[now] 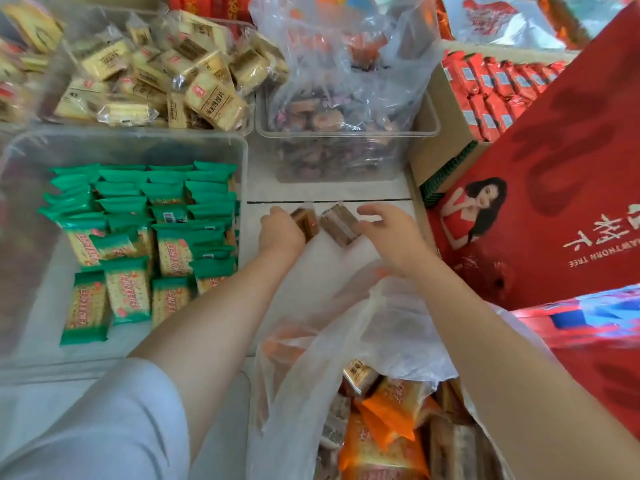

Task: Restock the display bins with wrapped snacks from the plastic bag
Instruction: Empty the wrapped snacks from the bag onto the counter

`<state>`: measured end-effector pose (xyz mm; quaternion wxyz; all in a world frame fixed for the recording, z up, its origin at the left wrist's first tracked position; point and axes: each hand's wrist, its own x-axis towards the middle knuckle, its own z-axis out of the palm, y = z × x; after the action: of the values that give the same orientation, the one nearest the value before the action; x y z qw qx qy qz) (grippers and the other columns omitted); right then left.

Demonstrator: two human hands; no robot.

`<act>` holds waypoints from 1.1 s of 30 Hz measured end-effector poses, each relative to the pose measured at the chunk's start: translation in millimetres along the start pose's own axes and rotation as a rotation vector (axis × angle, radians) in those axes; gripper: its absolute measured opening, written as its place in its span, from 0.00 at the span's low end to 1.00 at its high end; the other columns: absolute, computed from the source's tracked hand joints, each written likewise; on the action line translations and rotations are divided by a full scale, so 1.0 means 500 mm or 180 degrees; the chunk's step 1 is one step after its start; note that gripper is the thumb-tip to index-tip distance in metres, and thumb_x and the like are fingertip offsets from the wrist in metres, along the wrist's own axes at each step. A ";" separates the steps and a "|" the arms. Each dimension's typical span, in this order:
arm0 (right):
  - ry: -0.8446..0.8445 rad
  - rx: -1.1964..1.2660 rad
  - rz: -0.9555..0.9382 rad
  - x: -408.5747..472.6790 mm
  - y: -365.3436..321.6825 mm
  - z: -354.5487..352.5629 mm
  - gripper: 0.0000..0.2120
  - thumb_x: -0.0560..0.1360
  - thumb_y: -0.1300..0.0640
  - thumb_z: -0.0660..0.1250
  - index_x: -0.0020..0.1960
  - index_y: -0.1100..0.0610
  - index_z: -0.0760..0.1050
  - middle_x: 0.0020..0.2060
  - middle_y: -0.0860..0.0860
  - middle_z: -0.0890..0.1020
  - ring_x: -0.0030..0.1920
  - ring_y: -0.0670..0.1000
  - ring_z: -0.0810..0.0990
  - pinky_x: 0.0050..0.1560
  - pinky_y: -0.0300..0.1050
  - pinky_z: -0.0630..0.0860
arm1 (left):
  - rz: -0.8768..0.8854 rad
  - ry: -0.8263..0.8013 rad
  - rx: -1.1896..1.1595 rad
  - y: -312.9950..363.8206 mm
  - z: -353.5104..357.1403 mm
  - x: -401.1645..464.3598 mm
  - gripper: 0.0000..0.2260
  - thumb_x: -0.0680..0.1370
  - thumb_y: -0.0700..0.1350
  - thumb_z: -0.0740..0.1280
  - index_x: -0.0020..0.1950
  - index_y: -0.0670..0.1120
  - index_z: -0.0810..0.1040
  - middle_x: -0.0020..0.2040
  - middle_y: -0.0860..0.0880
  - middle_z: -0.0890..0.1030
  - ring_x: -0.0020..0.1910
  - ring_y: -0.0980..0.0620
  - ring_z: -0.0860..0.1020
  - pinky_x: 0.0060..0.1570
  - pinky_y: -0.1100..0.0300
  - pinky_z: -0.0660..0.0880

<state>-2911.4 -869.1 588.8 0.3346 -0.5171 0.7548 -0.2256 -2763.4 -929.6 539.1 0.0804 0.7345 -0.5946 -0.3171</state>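
Two brown clear-wrapped snacks point(322, 221), rectangular, side by side

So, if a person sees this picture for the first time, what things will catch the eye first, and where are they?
Probably the two hands at centre: the left hand holds a brown wrapped snack, and the right hand hovers open beside a second brown snack on the white surface. Next, the green-wrapped crackers in the clear bin at left, and the large red gift box at right.
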 end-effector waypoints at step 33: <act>-0.0559 -0.2178 -0.1942 -0.485 0.190 -0.072 0.30 0.61 0.63 0.76 0.61 0.49 0.76 0.54 0.49 0.80 0.46 0.51 0.81 0.41 0.45 0.78 | 0.3407 -0.0866 0.3396 -0.156 -0.041 -0.411 0.26 0.75 0.58 0.64 0.69 0.48 0.67 0.66 0.48 0.70 0.66 0.46 0.67 0.63 0.51 0.62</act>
<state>-2939.3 -609.0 613.6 0.1258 -0.8133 0.5681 -0.0071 -2706.7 -722.9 592.6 -0.2162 0.2403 -0.9463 0.0073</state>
